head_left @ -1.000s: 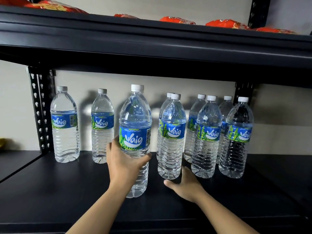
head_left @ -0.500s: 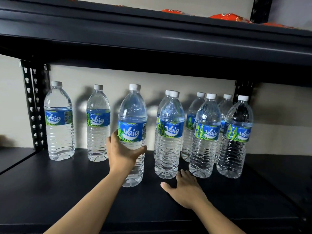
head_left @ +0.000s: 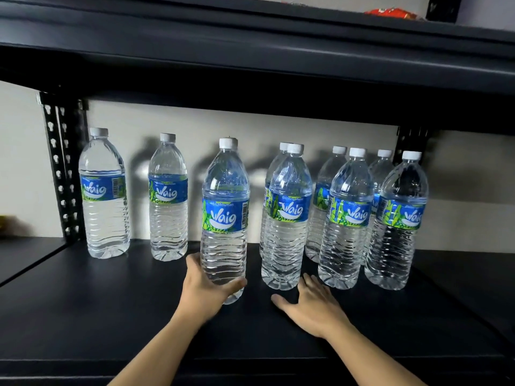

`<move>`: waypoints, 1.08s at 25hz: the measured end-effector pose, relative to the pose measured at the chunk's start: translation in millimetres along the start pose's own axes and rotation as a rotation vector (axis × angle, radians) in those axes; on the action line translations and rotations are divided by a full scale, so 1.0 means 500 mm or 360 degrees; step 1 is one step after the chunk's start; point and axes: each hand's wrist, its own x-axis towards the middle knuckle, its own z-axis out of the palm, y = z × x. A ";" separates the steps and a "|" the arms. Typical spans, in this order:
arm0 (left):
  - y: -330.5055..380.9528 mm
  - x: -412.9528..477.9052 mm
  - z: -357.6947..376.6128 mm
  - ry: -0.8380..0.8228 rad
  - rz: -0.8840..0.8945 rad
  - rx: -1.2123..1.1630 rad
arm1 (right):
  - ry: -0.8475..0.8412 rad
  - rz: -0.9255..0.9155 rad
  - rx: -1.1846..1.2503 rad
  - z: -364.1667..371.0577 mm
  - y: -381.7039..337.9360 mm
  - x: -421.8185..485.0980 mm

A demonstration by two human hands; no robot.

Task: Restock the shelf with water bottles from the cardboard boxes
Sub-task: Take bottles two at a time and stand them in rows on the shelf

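Black metal forms the shelf point(head_left: 83, 316), on which clear water bottles with white caps and blue-and-green "Waig" labels are stood upright before a pale wall. The held bottle point(head_left: 225, 218) is shown upright, left of centre and forward of the row. Its ribbed lower part is gripped by the left hand point(head_left: 204, 291), whose thumb and fingers are curled round it. Whether its base rests on the shelf cannot be told.

The right hand point(head_left: 312, 305) is laid palm down on the shelf with fingers straight and slightly spread, and nothing is held in it. Its fingertips lie just beside the base of the centre bottle point(head_left: 287, 218). The two hands are kept apart.

The leftmost bottle point(head_left: 104, 196) and the second bottle point(head_left: 168, 201) are placed singly near the wall, apart from each other. To the right, the centre bottle, the next bottle point(head_left: 347, 218) and the far-right bottle point(head_left: 398, 221) are each backed by another bottle, largely hidden behind them.

A perforated upright point(head_left: 60, 168) is seen at the left rear. The upper shelf point(head_left: 250, 51) spans the top of the view, and an orange-red packet point(head_left: 393, 13) is partly visible on it.
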 end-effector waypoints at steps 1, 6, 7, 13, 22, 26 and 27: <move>0.000 0.004 0.002 -0.0023 -0.0017 0.0032 | -0.0001 0.0004 -0.0001 0.000 0.000 0.001; -0.012 0.044 0.015 -0.0029 -0.0118 0.0101 | 0.0000 0.0003 0.0004 -0.002 -0.002 -0.002; -0.020 0.053 0.018 -0.0022 -0.0116 0.0123 | -0.0004 0.0002 0.0007 -0.002 -0.002 -0.001; -0.028 0.070 0.030 0.0036 -0.0062 0.0186 | 0.0016 -0.0003 0.0003 -0.002 -0.002 0.000; -0.030 0.064 0.034 0.0094 -0.0032 0.0208 | 0.0039 -0.0012 0.0023 -0.004 -0.005 -0.005; -0.029 0.063 0.034 0.0081 -0.0022 0.0203 | 0.0051 -0.0009 0.0044 -0.007 -0.007 -0.006; -0.028 0.063 0.034 0.0081 -0.0015 0.0205 | 0.0059 -0.0007 0.0051 -0.008 -0.007 -0.007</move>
